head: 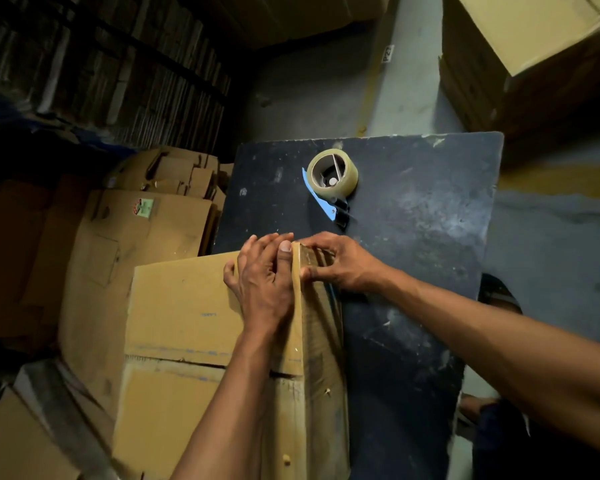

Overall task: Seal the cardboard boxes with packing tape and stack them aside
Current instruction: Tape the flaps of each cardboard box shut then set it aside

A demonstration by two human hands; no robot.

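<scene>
At the frame's centre, the left hand (262,282) lay flat, fingers straight, on the brown cardboard box (184,317); the right hand (336,263) pinched clear tape over its far corner; the tape dispenser with blue handle (331,183) sat just above on the dark scuffed table (420,216).

**One tag I can read**

Past my table, a small white tag (388,53) stuck on the wall strip reads "P27", or close to that; the last digit is soft. The green and red sticker (143,207) on the flattened carton (146,237) to my left carries print, but it is too small and blurred for me to read.
</scene>
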